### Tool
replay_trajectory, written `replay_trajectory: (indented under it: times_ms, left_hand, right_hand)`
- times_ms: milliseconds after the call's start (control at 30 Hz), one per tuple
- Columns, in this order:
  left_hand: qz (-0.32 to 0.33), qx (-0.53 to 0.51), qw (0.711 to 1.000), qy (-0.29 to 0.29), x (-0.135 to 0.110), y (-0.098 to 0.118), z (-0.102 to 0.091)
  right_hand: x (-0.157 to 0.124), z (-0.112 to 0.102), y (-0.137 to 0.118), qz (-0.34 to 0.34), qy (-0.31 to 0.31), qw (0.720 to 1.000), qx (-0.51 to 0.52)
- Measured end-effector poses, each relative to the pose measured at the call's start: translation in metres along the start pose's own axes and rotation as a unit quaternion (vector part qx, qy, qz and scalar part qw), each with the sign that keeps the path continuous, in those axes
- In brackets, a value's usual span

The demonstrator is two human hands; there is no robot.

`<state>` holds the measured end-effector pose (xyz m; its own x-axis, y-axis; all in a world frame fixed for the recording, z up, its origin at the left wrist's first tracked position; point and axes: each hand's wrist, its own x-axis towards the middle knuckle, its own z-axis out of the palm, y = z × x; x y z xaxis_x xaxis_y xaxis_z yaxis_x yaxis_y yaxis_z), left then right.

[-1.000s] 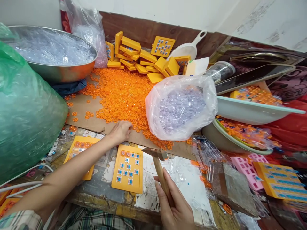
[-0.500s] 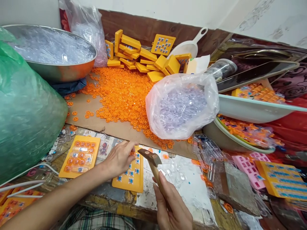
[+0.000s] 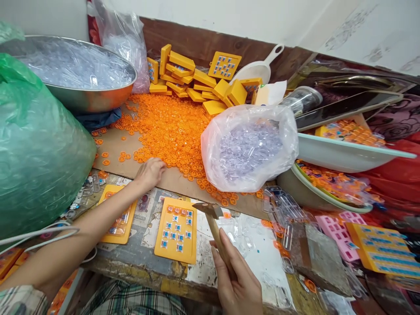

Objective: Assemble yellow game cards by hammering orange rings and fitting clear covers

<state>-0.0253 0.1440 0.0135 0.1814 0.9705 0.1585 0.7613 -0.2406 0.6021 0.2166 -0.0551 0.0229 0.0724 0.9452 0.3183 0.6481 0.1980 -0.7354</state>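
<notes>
My left hand (image 3: pixel 150 172) reaches forward to the near edge of a heap of small orange rings (image 3: pixel 167 127) on brown cardboard, its fingers curled down among them. What they pinch is hidden. My right hand (image 3: pixel 238 280) grips the wooden handle of a small hammer (image 3: pixel 214 218), head up over the bench. Just left of the hammer lies a yellow tray (image 3: pixel 176 229) with blue and orange pieces set in its slots. A second yellow tray (image 3: pixel 118 218) lies partly under my left forearm.
A clear bag of transparent parts (image 3: pixel 247 146) stands right of the rings. A metal bowl (image 3: pixel 75 83) and a green bag (image 3: pixel 36 144) fill the left. Stacked yellow trays (image 3: pixel 193 78) sit at the back, bowls (image 3: pixel 344 151) and more trays (image 3: pixel 382 249) on the right.
My left hand went from the rings back to the yellow tray, then forward again to the ring heap further left. The hammer stayed almost in place in my right hand.
</notes>
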Motion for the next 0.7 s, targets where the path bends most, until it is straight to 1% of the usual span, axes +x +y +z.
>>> replay_trajectory:
  times_ms: [67, 200, 300, 400, 500, 567, 633, 700]
  left_hand:
    - [0.004, 0.002, 1.0, -0.022, 0.003, 0.0, 0.006]
    - [0.029, -0.009, 0.997, -0.072, -0.007, 0.006, 0.019]
    - [0.049, -0.01, 0.996, -0.076, -0.017, 0.013, 0.021]
    - [0.068, -0.021, 0.994, -0.078, -0.032, 0.029, 0.018]
    - [0.11, -0.052, 0.989, -0.089, -0.054, 0.052, 0.015]
    - [0.138, -0.066, 0.983, -0.101, -0.067, 0.065, 0.017]
    - [0.147, -0.066, 0.981, -0.112, -0.074, 0.071, 0.022]
    - [0.14, -0.07, 0.981, -0.116, -0.077, 0.071, 0.028]
  right_hand:
    - [-0.002, 0.001, 0.001, 0.0, -0.002, 1.0, 0.009]
    - [-0.006, -0.001, 0.006, 0.011, 0.007, 1.0, 0.01]
    - [-0.01, -0.004, 0.011, 0.022, 0.0, 1.0, 0.004]
    - [-0.013, -0.006, 0.015, 0.013, 0.004, 1.0, -0.014]
    - [-0.015, -0.006, 0.018, -0.006, 0.006, 0.999, -0.031]
    - [-0.015, -0.005, 0.017, -0.016, 0.008, 0.999, -0.032]
    - [-0.015, -0.004, 0.014, -0.028, 0.009, 0.999, -0.025]
    - [-0.014, -0.004, 0.01, -0.049, 0.005, 0.999, -0.019]
